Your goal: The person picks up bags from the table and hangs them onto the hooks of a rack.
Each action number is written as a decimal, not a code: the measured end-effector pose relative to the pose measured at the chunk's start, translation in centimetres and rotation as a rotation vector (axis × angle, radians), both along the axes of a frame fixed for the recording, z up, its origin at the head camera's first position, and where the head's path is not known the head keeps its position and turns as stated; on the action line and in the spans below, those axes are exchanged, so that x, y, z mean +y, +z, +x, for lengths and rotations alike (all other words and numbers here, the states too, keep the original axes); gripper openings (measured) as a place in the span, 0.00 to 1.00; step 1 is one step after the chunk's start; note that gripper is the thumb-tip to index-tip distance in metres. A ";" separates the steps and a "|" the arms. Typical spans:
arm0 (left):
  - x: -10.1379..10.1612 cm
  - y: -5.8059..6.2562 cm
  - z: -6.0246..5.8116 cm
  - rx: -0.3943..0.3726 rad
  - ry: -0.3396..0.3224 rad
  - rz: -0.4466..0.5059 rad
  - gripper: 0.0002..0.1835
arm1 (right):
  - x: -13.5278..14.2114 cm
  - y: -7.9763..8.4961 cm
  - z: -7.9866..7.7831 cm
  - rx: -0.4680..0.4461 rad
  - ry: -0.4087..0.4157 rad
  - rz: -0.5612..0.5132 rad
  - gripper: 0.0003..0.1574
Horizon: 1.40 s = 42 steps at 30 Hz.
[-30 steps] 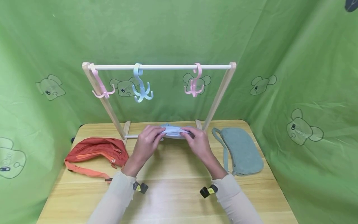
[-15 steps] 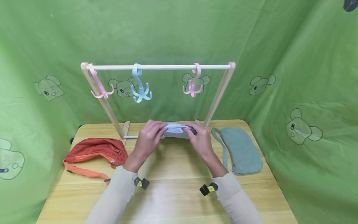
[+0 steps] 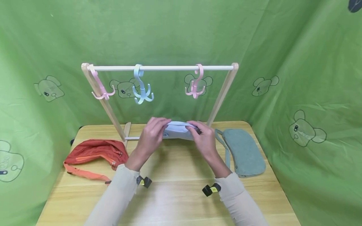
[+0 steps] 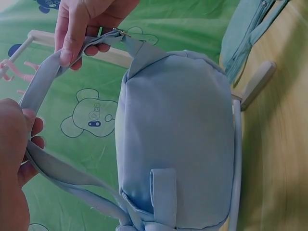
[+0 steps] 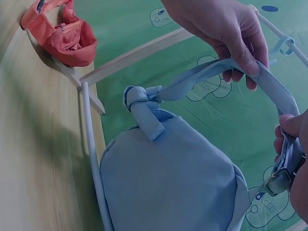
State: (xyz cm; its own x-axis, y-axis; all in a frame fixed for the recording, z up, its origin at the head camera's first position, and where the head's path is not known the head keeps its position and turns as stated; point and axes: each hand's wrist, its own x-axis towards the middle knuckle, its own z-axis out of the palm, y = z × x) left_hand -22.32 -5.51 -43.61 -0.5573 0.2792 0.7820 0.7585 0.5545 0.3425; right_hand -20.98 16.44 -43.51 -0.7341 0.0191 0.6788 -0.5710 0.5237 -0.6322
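In the middle of the scene, over the far part of the table [image 3: 169, 197], a light blue bag [image 4: 178, 125] hangs by its strap [image 4: 41, 85] from two hands. The left hand [image 3: 150, 135] grips the left part of the strap between thumb and curled fingers; the right hand [image 3: 204, 138] grips the right part in the same way, close to a metal buckle [image 5: 278, 179]. The body of the bag is before the lower bar [image 5: 91, 149] of a wooden rack [image 3: 223, 94]; whether they touch, I cannot tell. On the upper bar [image 3: 169, 67] hang a pink hook [image 3: 99, 83] at the left end, a blue hook [image 3: 142, 86] left of the middle, and another pink hook [image 3: 195, 83] towards the right. A red bag [image 3: 96, 152] lies at the left, and a grey-green bag [image 3: 246, 153] at the right.
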 end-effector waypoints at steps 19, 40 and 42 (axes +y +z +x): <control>-0.3 1.5 -0.9 0.046 0.042 0.053 0.08 | 0.6 1.0 -0.3 0.054 -0.007 0.041 0.10; 0.4 4.4 -2.5 0.132 0.039 0.004 0.08 | 2.1 3.7 -0.1 0.168 0.041 0.145 0.11; 0.4 4.6 -2.6 0.130 0.036 0.004 0.07 | 2.2 3.9 -0.1 0.176 0.044 0.151 0.11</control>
State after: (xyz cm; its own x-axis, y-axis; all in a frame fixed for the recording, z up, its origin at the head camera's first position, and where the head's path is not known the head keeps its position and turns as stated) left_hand -24.89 -5.06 -39.01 -0.4610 0.2573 0.8493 0.7760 0.5812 0.2451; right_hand -21.06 18.59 -39.59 -0.6022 -0.1224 0.7889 -0.6900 0.5769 -0.4372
